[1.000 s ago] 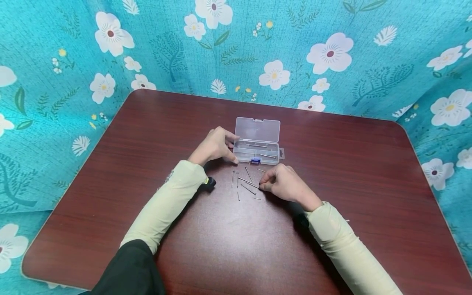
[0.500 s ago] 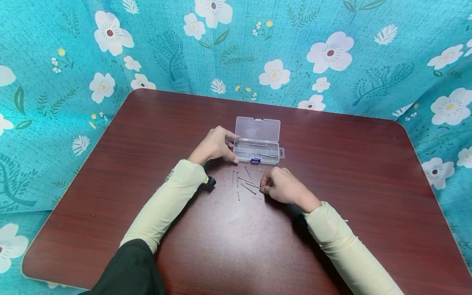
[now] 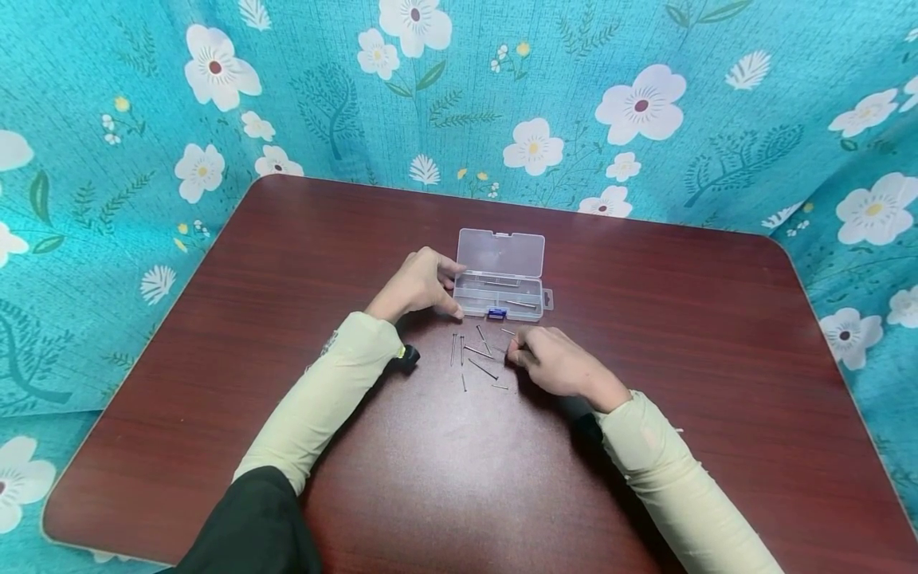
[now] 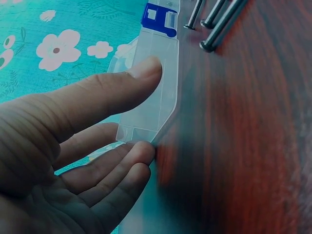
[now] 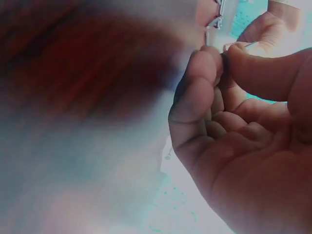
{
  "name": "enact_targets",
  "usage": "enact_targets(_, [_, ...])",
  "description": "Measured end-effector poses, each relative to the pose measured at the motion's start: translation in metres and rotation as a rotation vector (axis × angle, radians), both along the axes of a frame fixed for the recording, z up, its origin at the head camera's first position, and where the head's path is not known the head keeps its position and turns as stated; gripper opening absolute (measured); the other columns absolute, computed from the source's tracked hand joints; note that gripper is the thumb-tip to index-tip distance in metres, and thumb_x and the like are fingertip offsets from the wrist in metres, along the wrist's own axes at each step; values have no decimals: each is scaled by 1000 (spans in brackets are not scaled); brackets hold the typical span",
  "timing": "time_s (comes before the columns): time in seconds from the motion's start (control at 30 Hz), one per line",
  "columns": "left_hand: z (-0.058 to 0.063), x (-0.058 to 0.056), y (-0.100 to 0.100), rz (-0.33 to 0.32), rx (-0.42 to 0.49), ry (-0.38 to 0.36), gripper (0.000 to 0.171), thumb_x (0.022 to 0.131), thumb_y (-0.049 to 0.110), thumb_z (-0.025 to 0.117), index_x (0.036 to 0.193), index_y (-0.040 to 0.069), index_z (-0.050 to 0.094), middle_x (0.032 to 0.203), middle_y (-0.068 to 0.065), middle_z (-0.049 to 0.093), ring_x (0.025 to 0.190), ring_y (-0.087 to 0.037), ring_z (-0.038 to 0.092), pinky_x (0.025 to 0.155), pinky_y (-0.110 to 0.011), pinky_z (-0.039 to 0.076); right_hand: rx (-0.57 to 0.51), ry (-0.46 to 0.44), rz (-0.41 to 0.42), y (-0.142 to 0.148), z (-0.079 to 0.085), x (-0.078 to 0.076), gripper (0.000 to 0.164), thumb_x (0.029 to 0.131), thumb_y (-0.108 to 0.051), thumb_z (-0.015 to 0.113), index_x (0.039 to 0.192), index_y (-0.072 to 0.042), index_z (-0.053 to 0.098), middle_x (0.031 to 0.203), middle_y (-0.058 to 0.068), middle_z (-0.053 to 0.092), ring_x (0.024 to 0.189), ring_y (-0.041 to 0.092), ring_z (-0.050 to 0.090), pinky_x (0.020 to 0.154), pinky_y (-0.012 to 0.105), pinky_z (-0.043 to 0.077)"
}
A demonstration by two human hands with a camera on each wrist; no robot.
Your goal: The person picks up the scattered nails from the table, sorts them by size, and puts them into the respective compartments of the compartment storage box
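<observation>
A clear plastic compartment box (image 3: 476, 304) with a blue latch (image 3: 497, 313) lies with its lid (image 3: 500, 253) raised, and a few nails are inside. My left hand (image 3: 423, 281) holds the box at its left end. In the left wrist view the thumb (image 4: 146, 68) lies along the front wall, the other fingers by the end corner. My right hand (image 3: 548, 360) pinches a thin nail (image 5: 251, 45) between thumb and fingertips, just right of the loose nails; its far end is mostly hidden. Several nails of different lengths, such as a long nail (image 3: 484, 368), lie before the box.
The dark red wooden table (image 3: 344, 494) has rounded corners. A blue flowered curtain (image 3: 473, 104) hangs behind and around it. A small nail (image 3: 500, 387) and a short nail (image 3: 464, 383) lie nearest to me. A hang tab (image 3: 548, 299) sticks out from the box's right end.
My right hand has drawn slightly right and picked up a nail from the scattered group; its place between the other nails is now bare. My left hand and the box stay put.
</observation>
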State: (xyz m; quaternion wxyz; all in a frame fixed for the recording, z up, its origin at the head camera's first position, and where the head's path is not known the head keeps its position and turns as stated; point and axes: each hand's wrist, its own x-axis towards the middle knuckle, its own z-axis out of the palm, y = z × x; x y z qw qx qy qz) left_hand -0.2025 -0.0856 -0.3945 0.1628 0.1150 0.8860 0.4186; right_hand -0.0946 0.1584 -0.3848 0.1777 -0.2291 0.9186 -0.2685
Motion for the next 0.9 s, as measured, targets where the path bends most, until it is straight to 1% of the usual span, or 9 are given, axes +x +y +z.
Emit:
enact_targets(0.13, [-1,0,0,2,5,2,80,52,10,102,126,11,72,111,-4,73,92,-13,67,88,-31,52,-23,21,-21,0,2,-2,14,98,0,54,88,-8,59,82,-1,56,76,15,53,75,36,47])
enact_targets(0.2, [-1,0,0,1,6,3,80,52,10,102,126,11,72,111,-4,73,92,-13,67,88,-30,52,-32,30,-33,1,3,-4,15,99,-1,54,87,-9,59,81,-1,55,76,16,53,74,37,46])
enact_targets(0.47, [-2,1,0,4,7,5,79,51,10,102,125,11,73,108,-3,73,92,-13,67,87,-31,52,-71,58,-76,1,8,-11,16,101,-4,55,88,-8,64,79,-1,59,73,15,53,73,36,46])
enact_targets(0.7, [-1,1,0,4,9,10,79,51,9,102,124,11,73,109,-3,73,92,-13,67,86,-30,52,-161,55,-151,0,11,-19,19,103,-9,58,88,-3,69,74,1,60,70,17,56,70,36,47])
enact_targets(0.9, [0,1,0,4,3,2,79,52,9,102,125,11,73,109,-3,73,92,-13,66,85,-31,52,-233,41,-212,0,13,-27,18,101,-8,61,89,0,72,75,5,62,71,19,57,69,35,46])
